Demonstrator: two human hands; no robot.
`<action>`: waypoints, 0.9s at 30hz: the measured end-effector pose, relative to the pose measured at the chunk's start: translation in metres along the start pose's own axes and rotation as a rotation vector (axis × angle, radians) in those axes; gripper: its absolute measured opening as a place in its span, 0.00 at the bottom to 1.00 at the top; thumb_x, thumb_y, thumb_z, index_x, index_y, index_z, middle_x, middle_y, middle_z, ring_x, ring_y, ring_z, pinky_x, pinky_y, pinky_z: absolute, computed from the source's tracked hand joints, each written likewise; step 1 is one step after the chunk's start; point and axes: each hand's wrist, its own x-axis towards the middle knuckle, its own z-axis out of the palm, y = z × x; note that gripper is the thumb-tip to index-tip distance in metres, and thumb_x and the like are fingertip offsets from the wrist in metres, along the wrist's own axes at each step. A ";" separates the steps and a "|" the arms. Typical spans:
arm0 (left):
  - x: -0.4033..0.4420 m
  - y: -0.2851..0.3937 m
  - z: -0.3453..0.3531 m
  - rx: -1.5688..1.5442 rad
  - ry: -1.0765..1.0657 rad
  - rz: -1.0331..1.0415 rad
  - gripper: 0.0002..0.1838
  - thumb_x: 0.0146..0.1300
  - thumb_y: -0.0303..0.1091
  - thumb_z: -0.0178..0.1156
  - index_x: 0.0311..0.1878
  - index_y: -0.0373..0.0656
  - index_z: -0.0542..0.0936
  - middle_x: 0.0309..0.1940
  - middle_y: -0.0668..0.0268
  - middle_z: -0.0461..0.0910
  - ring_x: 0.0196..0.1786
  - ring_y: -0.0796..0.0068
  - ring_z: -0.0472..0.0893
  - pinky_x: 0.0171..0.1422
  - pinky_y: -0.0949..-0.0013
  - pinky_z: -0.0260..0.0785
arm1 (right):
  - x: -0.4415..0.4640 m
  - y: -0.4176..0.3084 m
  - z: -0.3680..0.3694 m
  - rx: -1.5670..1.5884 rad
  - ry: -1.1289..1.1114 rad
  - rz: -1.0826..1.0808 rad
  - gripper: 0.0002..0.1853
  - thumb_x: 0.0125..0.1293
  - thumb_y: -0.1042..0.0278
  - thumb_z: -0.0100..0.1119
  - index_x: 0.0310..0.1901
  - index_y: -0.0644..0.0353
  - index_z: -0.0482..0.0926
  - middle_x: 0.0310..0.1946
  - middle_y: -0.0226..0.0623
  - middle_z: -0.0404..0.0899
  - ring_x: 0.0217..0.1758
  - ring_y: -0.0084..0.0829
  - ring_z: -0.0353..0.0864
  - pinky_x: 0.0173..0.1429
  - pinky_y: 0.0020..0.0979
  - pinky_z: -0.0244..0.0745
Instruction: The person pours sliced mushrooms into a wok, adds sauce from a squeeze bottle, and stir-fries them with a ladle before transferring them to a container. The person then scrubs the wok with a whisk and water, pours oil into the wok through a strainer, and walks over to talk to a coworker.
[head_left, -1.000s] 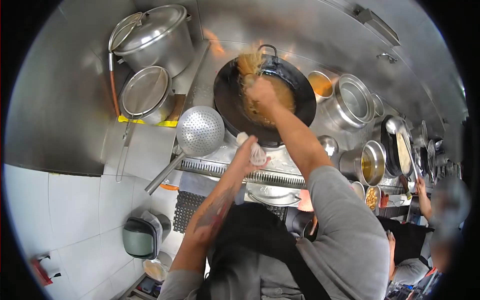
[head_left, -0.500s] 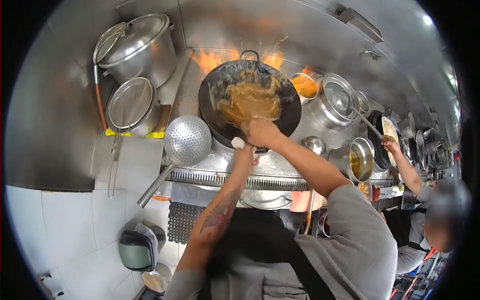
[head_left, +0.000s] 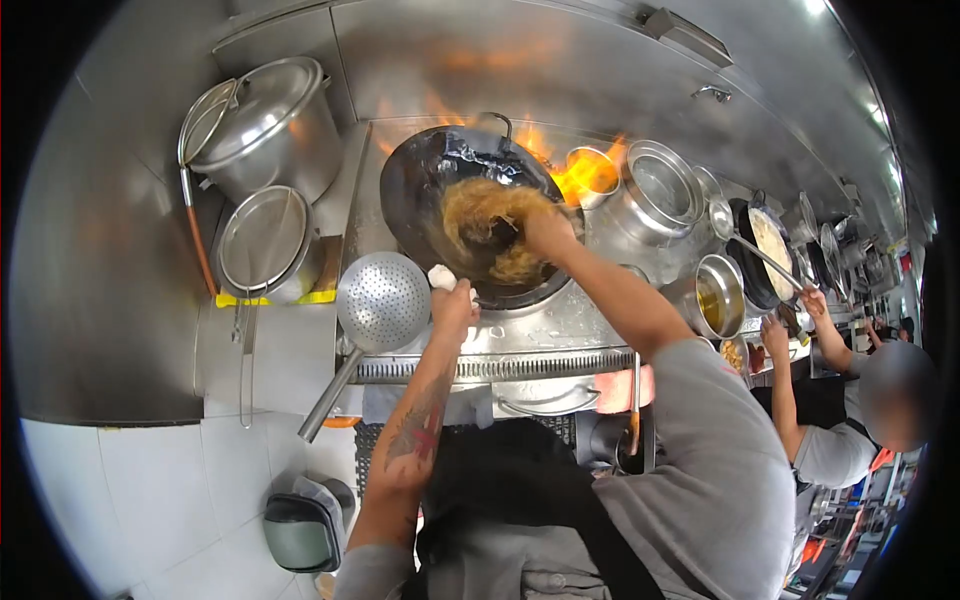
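A black wok (head_left: pixel 412 185) sits tilted over the burner, with brown liquid (head_left: pixel 482 205) swirling inside it. My left hand (head_left: pixel 456 308) is closed round a white cloth (head_left: pixel 441 277) at the wok's near rim; the near handle is hidden. Over the right part of the wok, my right hand (head_left: pixel 549 236) is closed on a brown bristled brush (head_left: pixel 515 262), blurred by motion and partly hidden by the liquid. Flames (head_left: pixel 585 180) rise behind and right of the wok.
A perforated ladle (head_left: pixel 384 302) lies left of the wok, below a strainer (head_left: pixel 263 240) on a pot and a lidded stockpot (head_left: pixel 270 120). Metal pots (head_left: pixel 662 190) stand to the right. A co-worker (head_left: pixel 830 400) at far right holds a long ladle (head_left: pixel 765 255) near another pan.
The wok has gone from level to tilted, and its liquid has shifted. My right hand has swept from the near rim to the wok's right side. Flames at the right have grown.
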 end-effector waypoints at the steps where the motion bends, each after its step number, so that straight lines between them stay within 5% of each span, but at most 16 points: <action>1: -0.001 -0.001 0.000 -0.026 -0.012 0.007 0.09 0.65 0.33 0.58 0.34 0.38 0.73 0.22 0.63 0.74 0.15 0.74 0.72 0.15 0.70 0.63 | 0.033 -0.002 -0.012 0.060 -0.019 0.089 0.16 0.67 0.62 0.52 0.48 0.61 0.82 0.41 0.54 0.85 0.42 0.50 0.87 0.48 0.47 0.82; 4: 0.003 -0.003 -0.001 -0.035 -0.005 -0.002 0.09 0.64 0.34 0.58 0.33 0.37 0.74 0.23 0.62 0.75 0.15 0.73 0.72 0.15 0.70 0.63 | 0.059 -0.066 -0.013 0.174 -0.041 0.255 0.14 0.65 0.65 0.54 0.46 0.62 0.84 0.44 0.53 0.85 0.48 0.47 0.87 0.51 0.43 0.83; 5: 0.000 -0.007 -0.003 -0.015 0.002 -0.007 0.09 0.64 0.34 0.58 0.32 0.37 0.74 0.23 0.61 0.76 0.15 0.73 0.72 0.15 0.70 0.62 | 0.044 -0.082 -0.014 0.219 -0.139 0.135 0.16 0.66 0.63 0.52 0.47 0.63 0.82 0.42 0.55 0.85 0.46 0.51 0.86 0.50 0.45 0.82; 7: -0.004 0.002 0.001 -0.051 -0.035 -0.018 0.09 0.64 0.34 0.58 0.32 0.37 0.74 0.23 0.61 0.76 0.15 0.73 0.72 0.15 0.70 0.62 | -0.019 -0.098 -0.019 0.237 0.024 0.030 0.17 0.66 0.62 0.51 0.49 0.64 0.80 0.40 0.56 0.84 0.43 0.54 0.86 0.51 0.48 0.82; 11: -0.010 0.002 0.000 -0.090 -0.042 -0.068 0.09 0.64 0.34 0.58 0.33 0.37 0.73 0.24 0.60 0.76 0.15 0.73 0.72 0.14 0.72 0.60 | -0.071 -0.025 -0.028 -0.036 -0.351 0.043 0.19 0.67 0.61 0.54 0.55 0.62 0.77 0.46 0.50 0.84 0.46 0.49 0.87 0.50 0.45 0.82; 12: -0.009 0.004 0.001 -0.100 -0.040 -0.059 0.09 0.64 0.34 0.58 0.34 0.37 0.73 0.24 0.60 0.77 0.15 0.73 0.72 0.15 0.72 0.60 | -0.048 0.000 -0.014 -0.076 -0.144 0.020 0.21 0.65 0.58 0.56 0.57 0.58 0.77 0.42 0.50 0.85 0.45 0.49 0.87 0.50 0.45 0.82; 14: -0.009 -0.003 0.001 -0.083 -0.025 -0.053 0.09 0.64 0.34 0.58 0.34 0.37 0.73 0.24 0.60 0.77 0.16 0.73 0.73 0.15 0.73 0.61 | 0.034 0.023 -0.002 0.092 -0.135 0.169 0.20 0.60 0.54 0.64 0.50 0.57 0.83 0.39 0.50 0.86 0.46 0.47 0.87 0.51 0.45 0.82; 16: -0.006 -0.006 0.000 -0.095 -0.027 0.009 0.09 0.64 0.34 0.58 0.34 0.38 0.73 0.25 0.60 0.77 0.17 0.74 0.73 0.15 0.72 0.62 | 0.065 -0.034 -0.017 0.082 -0.020 0.173 0.14 0.60 0.57 0.62 0.36 0.59 0.86 0.36 0.52 0.86 0.42 0.47 0.88 0.47 0.46 0.83; 17: -0.007 -0.007 -0.001 -0.094 -0.018 0.001 0.09 0.64 0.34 0.58 0.34 0.38 0.73 0.25 0.60 0.77 0.17 0.74 0.73 0.15 0.72 0.62 | 0.077 -0.054 -0.002 0.158 0.037 0.147 0.15 0.60 0.58 0.59 0.35 0.61 0.86 0.34 0.55 0.85 0.39 0.48 0.88 0.47 0.46 0.83; 18: -0.006 -0.005 0.000 -0.076 -0.027 -0.020 0.09 0.64 0.35 0.58 0.35 0.38 0.73 0.24 0.61 0.78 0.17 0.74 0.73 0.16 0.72 0.63 | 0.057 -0.089 -0.045 0.159 -0.145 0.069 0.15 0.62 0.64 0.52 0.42 0.62 0.85 0.42 0.52 0.86 0.46 0.50 0.87 0.52 0.44 0.82; 22: -0.009 0.002 0.001 -0.027 -0.036 -0.048 0.10 0.65 0.37 0.57 0.35 0.40 0.74 0.24 0.61 0.78 0.17 0.74 0.73 0.18 0.70 0.64 | 0.005 -0.118 -0.082 0.297 -0.026 -0.137 0.14 0.63 0.64 0.51 0.41 0.61 0.83 0.41 0.51 0.85 0.43 0.51 0.87 0.49 0.46 0.82; 25: -0.008 -0.001 0.001 -0.060 -0.022 -0.059 0.10 0.66 0.37 0.56 0.34 0.39 0.75 0.24 0.62 0.77 0.17 0.74 0.73 0.18 0.70 0.63 | 0.075 -0.080 -0.038 0.315 -0.056 0.193 0.14 0.64 0.63 0.51 0.40 0.63 0.82 0.41 0.54 0.84 0.42 0.51 0.86 0.48 0.49 0.81; 27: -0.009 0.003 0.001 -0.067 -0.043 -0.045 0.10 0.66 0.36 0.57 0.34 0.39 0.74 0.24 0.61 0.77 0.17 0.74 0.73 0.17 0.70 0.62 | 0.067 -0.089 -0.026 0.345 -0.023 0.116 0.15 0.64 0.62 0.51 0.42 0.63 0.82 0.41 0.56 0.83 0.42 0.52 0.86 0.49 0.50 0.81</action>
